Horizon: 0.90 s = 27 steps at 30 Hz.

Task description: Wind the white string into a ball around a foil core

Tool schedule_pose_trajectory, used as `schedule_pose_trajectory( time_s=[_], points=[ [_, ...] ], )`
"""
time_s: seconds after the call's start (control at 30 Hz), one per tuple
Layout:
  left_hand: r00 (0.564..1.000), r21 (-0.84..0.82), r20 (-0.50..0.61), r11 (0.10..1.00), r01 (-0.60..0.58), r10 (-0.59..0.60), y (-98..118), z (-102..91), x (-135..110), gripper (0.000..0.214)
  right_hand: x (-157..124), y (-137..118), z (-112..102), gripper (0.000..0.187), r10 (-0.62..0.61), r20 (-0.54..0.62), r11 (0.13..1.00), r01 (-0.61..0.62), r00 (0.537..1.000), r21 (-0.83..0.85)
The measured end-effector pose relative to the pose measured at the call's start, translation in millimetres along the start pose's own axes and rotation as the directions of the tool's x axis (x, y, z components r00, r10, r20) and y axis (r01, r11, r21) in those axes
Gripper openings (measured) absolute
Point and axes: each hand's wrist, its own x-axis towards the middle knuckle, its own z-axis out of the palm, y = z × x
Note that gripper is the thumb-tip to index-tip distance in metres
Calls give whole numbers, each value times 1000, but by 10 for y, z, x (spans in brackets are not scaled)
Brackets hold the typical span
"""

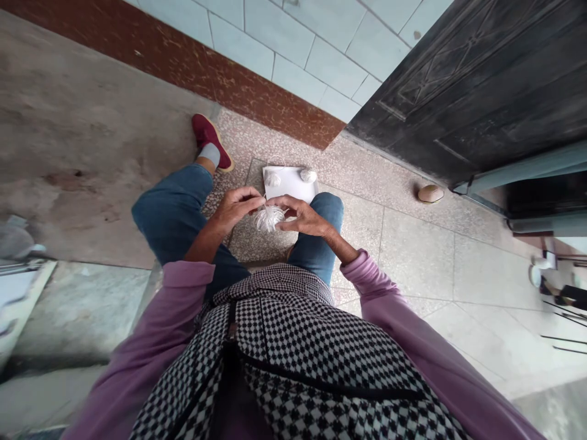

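Note:
Between my hands is a loose bundle of white string (268,219), its looped strands fanning out toward me. My left hand (235,209) pinches at the top of the bundle with thumb and index finger, where a strand seems to run. From the other side my right hand (302,216) curls its fingers round the bundle. Just beyond them, a white tray (290,183) holds one ball of white string (273,178) on the left and another white ball (308,175) on the right.
The tray is on the speckled stone floor (353,226) between my knees. Ahead is a tiled wall (293,36) with a red-brown base. A dark door (468,91) stands at the right, with a small rounded object (430,194) on the floor near it.

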Motion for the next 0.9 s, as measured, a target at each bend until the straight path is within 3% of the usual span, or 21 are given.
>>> schedule_pose_trajectory(
  time_s=[0.13, 0.27, 0.33, 0.43, 0.6, 0.73, 0.9],
  points=[
    [990, -268, -108, 962, 54, -86, -168, 124, -47, 43, 42, -17, 76, 70, -24, -58, 994, 30, 998, 104],
    [983, -325, -153, 945, 48, -103, -255, 225, -104, 47, 161, -64, 156, 92, 1, -125, 979, 24, 992, 204],
    [983, -317, -154, 947, 49, -103, -276, 265, -133, 46, 231, -120, 181, 92, 45, -200, 982, -6, 979, 190],
    [986, -278, -136, 959, 59, -100, -271, 311, -188, 45, 312, -206, 186, 77, 90, -321, 995, -73, 943, 64],
    [998, -24, -29, 999, 46, -47, -152, 316, -285, 27, 346, -177, 88, 63, 7, -459, 973, -111, 889, -200],
    [997, 106, 68, 994, -29, 21, -37, 223, -286, 23, 254, -51, 18, 58, 8, -386, 925, -153, 922, -348],
    [985, 274, 139, 951, -142, 107, 50, 14, -137, 30, 91, 53, 54, 54, 60, -151, 930, -110, 987, -351]
  ],
)
